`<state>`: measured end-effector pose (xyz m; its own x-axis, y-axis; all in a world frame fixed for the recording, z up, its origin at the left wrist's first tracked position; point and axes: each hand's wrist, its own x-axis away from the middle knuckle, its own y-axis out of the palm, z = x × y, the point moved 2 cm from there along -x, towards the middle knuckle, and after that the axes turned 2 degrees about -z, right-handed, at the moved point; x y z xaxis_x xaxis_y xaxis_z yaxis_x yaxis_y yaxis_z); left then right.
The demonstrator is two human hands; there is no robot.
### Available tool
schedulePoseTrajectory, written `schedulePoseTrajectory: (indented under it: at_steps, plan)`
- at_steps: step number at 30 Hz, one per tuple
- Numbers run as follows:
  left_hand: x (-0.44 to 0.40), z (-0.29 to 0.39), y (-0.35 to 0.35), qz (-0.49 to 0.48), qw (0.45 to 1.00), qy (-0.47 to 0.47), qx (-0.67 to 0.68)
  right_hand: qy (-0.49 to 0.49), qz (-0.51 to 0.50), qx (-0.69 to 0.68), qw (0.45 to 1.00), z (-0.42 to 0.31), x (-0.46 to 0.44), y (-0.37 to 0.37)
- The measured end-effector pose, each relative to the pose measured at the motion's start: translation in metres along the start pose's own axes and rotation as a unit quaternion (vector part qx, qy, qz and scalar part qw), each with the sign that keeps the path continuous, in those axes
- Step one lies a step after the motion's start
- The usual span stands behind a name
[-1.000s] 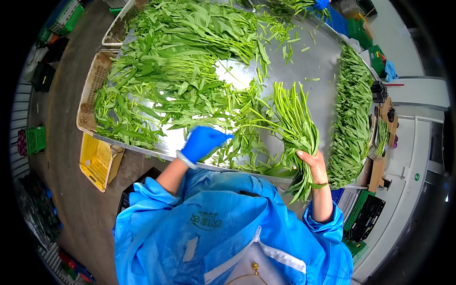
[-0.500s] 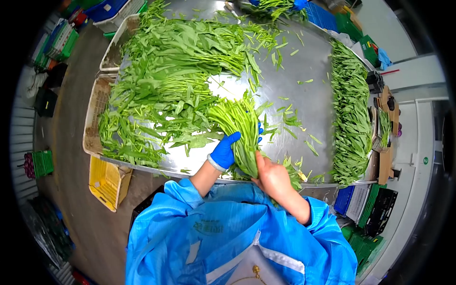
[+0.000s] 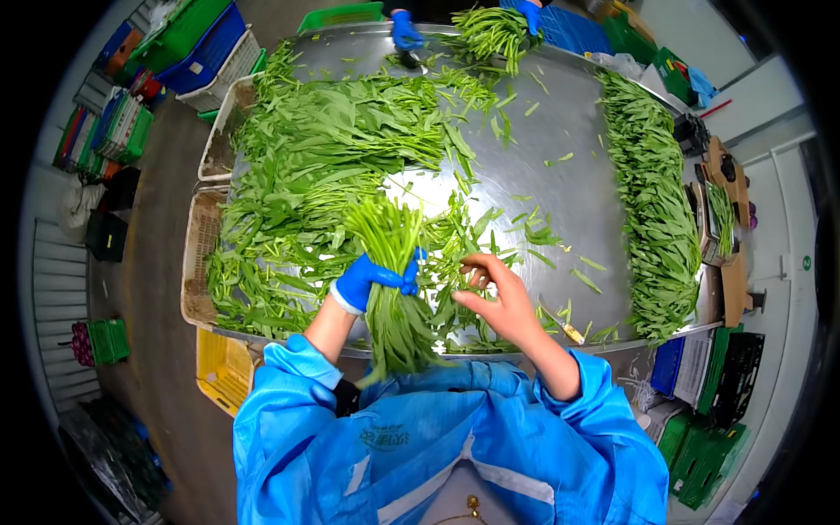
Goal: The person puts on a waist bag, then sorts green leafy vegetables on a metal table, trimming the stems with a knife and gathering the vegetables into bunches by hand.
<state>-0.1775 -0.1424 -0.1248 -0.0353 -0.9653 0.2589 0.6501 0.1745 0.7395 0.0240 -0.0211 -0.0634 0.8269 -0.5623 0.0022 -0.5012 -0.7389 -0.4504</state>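
My left hand [image 3: 378,280], in a blue glove, is wrapped round the middle of a bunch of leafy greens [image 3: 398,319]. The cut stems point up and away from me, and the leaves hang down over the near table edge. My bare right hand [image 3: 494,297] is just right of the bunch, fingers apart and holding nothing, above loose leaves. A big pile of greens [image 3: 341,122] covers the left of the metal table [image 3: 569,201]. A small knife-like tool [image 3: 573,333] lies near the front edge.
A long row of stacked greens [image 3: 652,210] lines the table's right side. Across the table, a co-worker's gloved hands [image 3: 408,33] are beside another bunch [image 3: 494,37]. Baskets [image 3: 203,254] adjoin the left edge; a yellow crate [image 3: 224,367] stands below.
The bunch went from my right hand to my left and moved leftward. My right hand has let go and drawn away. More of the co-worker's hands shows at the far edge.
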Motion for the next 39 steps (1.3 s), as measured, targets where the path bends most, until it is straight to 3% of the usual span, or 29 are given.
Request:
schedulePoseTrajectory:
  at_steps: [3, 4, 9, 10, 12, 14, 17, 20, 23, 25, 28, 30, 31, 32, 33, 35, 37, 38, 39]
  plan:
    - [0.002, -0.006, 0.011, 0.009, 0.994, -0.068, -0.088, 0.033, -0.079, -0.023, 0.996, -0.005, -0.017, 0.021]
    - [0.003, -0.009, 0.012, 0.005, 0.995, -0.064, -0.08, -0.011, -0.053, 0.003, 0.999, -0.005, -0.021, 0.022]
    - [0.01, -0.01, 0.0, 0.015, 0.995, -0.066, -0.075, 0.055, 0.172, -0.15, 0.972, 0.026, -0.041, -0.043]
    - [0.011, -0.012, -0.002, 0.019, 0.994, -0.073, -0.082, 0.026, 0.184, -0.042, 0.982, 0.019, -0.041, -0.054]
    - [0.009, -0.016, 0.003, 0.032, 0.992, -0.085, -0.087, -0.141, 0.138, 0.061, 0.979, 0.007, -0.037, -0.041]
    - [0.004, -0.025, 0.008, 0.031, 0.988, -0.099, -0.118, -0.293, 0.107, 0.188, 0.931, -0.007, -0.032, -0.019]
    - [-0.002, -0.034, 0.025, 0.024, 0.985, -0.111, -0.131, -0.307, -0.029, 0.363, 0.879, -0.007, -0.031, -0.003]
    - [-0.003, -0.036, 0.033, 0.01, 0.982, -0.131, -0.137, -0.289, 0.052, 0.318, 0.901, 0.009, -0.035, -0.019]
    - [0.001, -0.037, 0.027, 0.012, 0.979, -0.135, -0.155, -0.091, 0.239, 0.172, 0.951, 0.022, -0.047, -0.067]
    - [0.003, -0.039, 0.017, 0.046, 0.982, -0.128, -0.13, -0.067, 0.088, 0.378, 0.919, 0.046, -0.05, -0.088]
    - [0.001, -0.037, 0.002, 0.055, 0.987, -0.126, -0.081, -0.174, 0.068, 0.576, 0.796, 0.045, -0.023, -0.079]
    - [-0.004, -0.042, -0.005, 0.053, 0.988, -0.142, -0.034, -0.176, -0.055, 0.51, 0.84, 0.037, -0.001, -0.053]
    - [-0.007, -0.044, -0.002, 0.061, 0.986, -0.155, -0.007, -0.298, -0.097, 0.464, 0.828, 0.015, 0.008, -0.052]
    - [-0.014, -0.054, -0.012, 0.065, 0.98, -0.178, -0.062, -0.383, -0.092, 0.505, 0.768, 0.002, 0.021, -0.047]
    - [-0.02, -0.054, 0.001, 0.064, 0.975, -0.197, -0.082, -0.426, -0.08, 0.52, 0.736, 0.006, 0.025, -0.035]
    - [-0.033, -0.097, -0.019, -0.027, 0.945, -0.193, -0.263, -0.496, -0.071, 0.469, 0.727, 0.019, 0.015, -0.024]
    - [-0.039, -0.112, 0.006, -0.077, 0.909, -0.206, -0.353, -0.528, -0.113, 0.437, 0.72, 0.039, 0.01, -0.023]
    - [-0.046, -0.111, 0.015, -0.154, 0.878, -0.26, -0.37, -0.543, -0.135, 0.419, 0.715, 0.05, 0.012, -0.025]
    - [-0.056, -0.107, 0.025, -0.229, 0.839, -0.308, -0.387, -0.492, -0.161, 0.414, 0.749, 0.059, 0.015, -0.027]
